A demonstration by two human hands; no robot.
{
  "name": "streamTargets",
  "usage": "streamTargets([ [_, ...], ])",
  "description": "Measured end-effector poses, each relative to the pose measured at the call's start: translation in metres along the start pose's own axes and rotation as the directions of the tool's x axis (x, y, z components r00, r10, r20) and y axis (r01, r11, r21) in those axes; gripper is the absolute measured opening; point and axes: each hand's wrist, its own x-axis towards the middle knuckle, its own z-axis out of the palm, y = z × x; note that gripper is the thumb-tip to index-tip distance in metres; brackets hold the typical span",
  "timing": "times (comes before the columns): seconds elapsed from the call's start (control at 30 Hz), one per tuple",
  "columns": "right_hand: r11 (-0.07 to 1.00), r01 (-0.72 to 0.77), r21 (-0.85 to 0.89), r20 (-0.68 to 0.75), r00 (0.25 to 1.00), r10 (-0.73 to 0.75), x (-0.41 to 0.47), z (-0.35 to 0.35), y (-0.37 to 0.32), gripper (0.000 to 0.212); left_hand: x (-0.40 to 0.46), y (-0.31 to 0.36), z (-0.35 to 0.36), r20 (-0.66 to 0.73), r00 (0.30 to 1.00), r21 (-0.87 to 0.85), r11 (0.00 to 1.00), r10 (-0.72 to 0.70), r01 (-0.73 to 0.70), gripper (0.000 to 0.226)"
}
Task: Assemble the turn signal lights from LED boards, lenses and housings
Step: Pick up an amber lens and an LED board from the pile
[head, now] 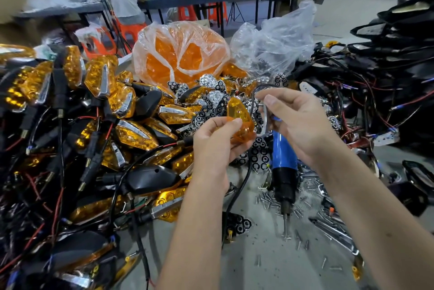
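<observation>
My left hand (212,143) pinches an amber lens (239,115) between thumb and fingers, held up over the table. Right beside it, my right hand (298,120) grips a chrome trim piece (264,118) whose edge sits against the lens. A heap of chrome reflectors and black LED boards (211,102) lies just behind both hands. Finished amber turn signals with black housings (131,125) are piled at the left with their wires.
A blue electric screwdriver (284,167) hangs upright under my right hand, above loose screws (288,205). A plastic bag of amber lenses (180,52) and an empty clear bag (274,48) stand behind. Black housings with wiring (375,78) are heaped at the right. People work at a far table.
</observation>
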Motion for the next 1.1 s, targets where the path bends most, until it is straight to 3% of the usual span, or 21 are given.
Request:
streamTargets([
  [0.23,0.999,0.039,-0.037,0.053,0.998,-0.037,0.0,0.005,0.01,0.021,0.001,-0.002,0.001,-0.015,1.0,0.045,0.999,0.019,-0.019,0.003],
  [0.43,0.988,0.071,-0.141,0.03,0.997,-0.067,0.001,0.005,0.014,0.017,0.004,-0.004,-0.001,0.017,0.99,0.235,0.962,0.14,-0.14,0.025],
  [0.63,0.991,0.048,-0.126,-0.021,0.998,-0.051,0.002,0.004,0.016,0.01,0.001,-0.004,-0.003,0.118,0.957,0.392,0.873,0.265,-0.29,0.006],
  [0.83,0.983,0.06,-0.173,-0.018,0.998,-0.064,0.002,0.003,0.017,0.01,0.002,-0.004,-0.006,0.162,0.933,0.47,0.806,0.322,-0.359,0.006],
  [1.1,0.964,0.073,-0.255,-0.059,0.994,-0.091,0.005,0.005,0.022,0.014,0.006,-0.008,-0.007,0.178,0.928,0.491,0.788,0.327,-0.372,0.007],
])
